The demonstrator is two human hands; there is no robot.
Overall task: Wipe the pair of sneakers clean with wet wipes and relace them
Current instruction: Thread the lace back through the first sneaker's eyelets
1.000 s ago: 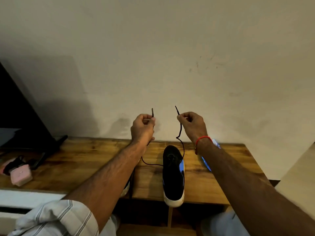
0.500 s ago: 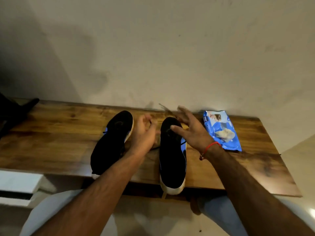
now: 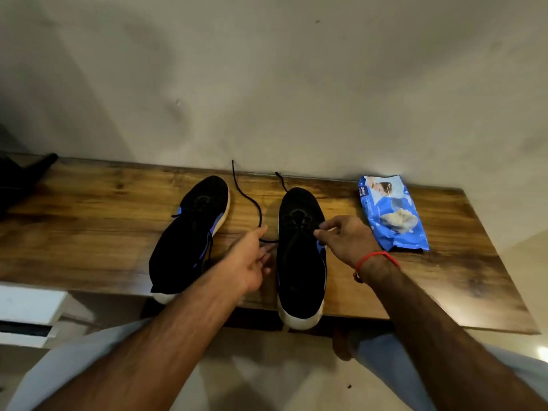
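Note:
Two black sneakers with blue trim and white soles lie toes toward the wall on the wooden table [image 3: 89,232]. The left sneaker [image 3: 189,235] is angled. The right sneaker [image 3: 299,262] carries a loose black shoelace [image 3: 252,203], whose two ends lie free on the table near the wall. My left hand [image 3: 249,262] sits between the shoes, fingers relaxed, with the lace running in by its thumb. My right hand [image 3: 344,238] hovers over the right sneaker's eyelets, thumb and forefinger tips close together. Whether they pinch the lace is hidden, black on black.
A blue pack of wet wipes [image 3: 391,212] lies on the table to the right, close to the wall. A dark object [image 3: 23,173] sits at the table's far left. The table's front edge runs just under the sneakers' heels, above my knees.
Both hands let go of the lace ends they held up and came down to the right sneaker. The lace ends now lie on the table. The view has tilted down.

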